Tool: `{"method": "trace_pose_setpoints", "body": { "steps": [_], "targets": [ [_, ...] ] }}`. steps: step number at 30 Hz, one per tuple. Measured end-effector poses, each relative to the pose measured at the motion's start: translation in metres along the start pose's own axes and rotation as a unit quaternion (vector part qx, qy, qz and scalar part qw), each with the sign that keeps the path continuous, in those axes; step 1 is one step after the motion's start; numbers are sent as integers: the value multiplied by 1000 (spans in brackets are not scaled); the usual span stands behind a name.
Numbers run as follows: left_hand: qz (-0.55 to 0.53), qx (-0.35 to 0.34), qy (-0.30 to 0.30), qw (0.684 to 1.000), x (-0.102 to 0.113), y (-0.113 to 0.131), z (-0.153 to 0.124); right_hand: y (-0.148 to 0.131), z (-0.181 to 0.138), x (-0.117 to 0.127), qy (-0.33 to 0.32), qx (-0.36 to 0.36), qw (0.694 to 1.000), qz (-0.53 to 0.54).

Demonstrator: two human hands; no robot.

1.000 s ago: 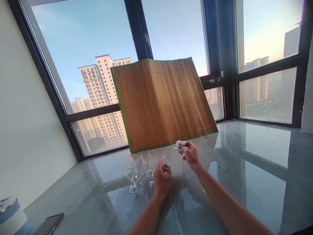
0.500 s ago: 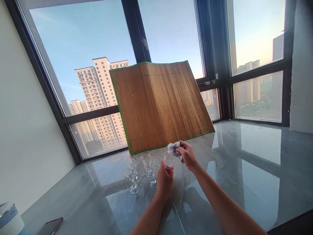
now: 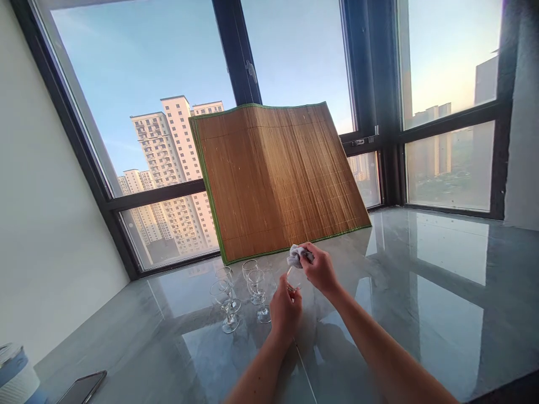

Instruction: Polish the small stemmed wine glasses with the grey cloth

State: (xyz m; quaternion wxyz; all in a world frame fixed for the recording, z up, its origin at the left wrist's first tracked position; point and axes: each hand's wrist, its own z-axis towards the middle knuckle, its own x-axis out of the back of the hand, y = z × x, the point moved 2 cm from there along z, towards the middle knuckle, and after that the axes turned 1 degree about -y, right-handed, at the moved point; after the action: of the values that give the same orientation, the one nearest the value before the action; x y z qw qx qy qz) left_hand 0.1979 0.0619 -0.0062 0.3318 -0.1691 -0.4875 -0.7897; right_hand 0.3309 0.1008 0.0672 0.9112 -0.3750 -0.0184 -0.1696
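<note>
My left hand [image 3: 286, 306] is closed around a clear wine glass [image 3: 295, 279], whose bowl points up and to the right; the stem is hidden in the fingers. Bunched in my right hand [image 3: 320, 269] is a pale grey-white cloth [image 3: 297, 256], at the rim of that glass. Left of my hands, several stemmed glasses stand upright on the grey surface: a front left one [image 3: 230, 322], a front right one [image 3: 263, 313], and others just behind them.
A brown bamboo mat [image 3: 278, 185] with green edging leans against the window behind the glasses. At the lower left lie a phone [image 3: 82, 388] and a blue-and-white cup [image 3: 19, 376]. The glossy grey countertop [image 3: 147, 336] reflects the windows.
My right hand has shifted slightly left and the cloth is more bunched at the glass. The glass in my left hand has tilted a little to the right.
</note>
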Motion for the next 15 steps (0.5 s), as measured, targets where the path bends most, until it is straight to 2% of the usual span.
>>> {"method": "trace_pose_setpoints", "body": {
  "steps": [3, 10, 12, 15],
  "targets": [
    [5, -2, 6, 1000, 1, 1, -1, 9, 1, 2, 17, -18, 999, -43],
    [-16, 18, 32, 999, 1, -1, 0, 32, 4, -4, 22, -162, 986, 38],
    [-29, 22, 34, 999, 1, -1, 0, 35, 2, -8, -1, -210, 976, 65],
    [-58, 15, 43, 997, 0, -4, 2, 37, -4, -15, -84, -277, 950, 119]
  ]
}}
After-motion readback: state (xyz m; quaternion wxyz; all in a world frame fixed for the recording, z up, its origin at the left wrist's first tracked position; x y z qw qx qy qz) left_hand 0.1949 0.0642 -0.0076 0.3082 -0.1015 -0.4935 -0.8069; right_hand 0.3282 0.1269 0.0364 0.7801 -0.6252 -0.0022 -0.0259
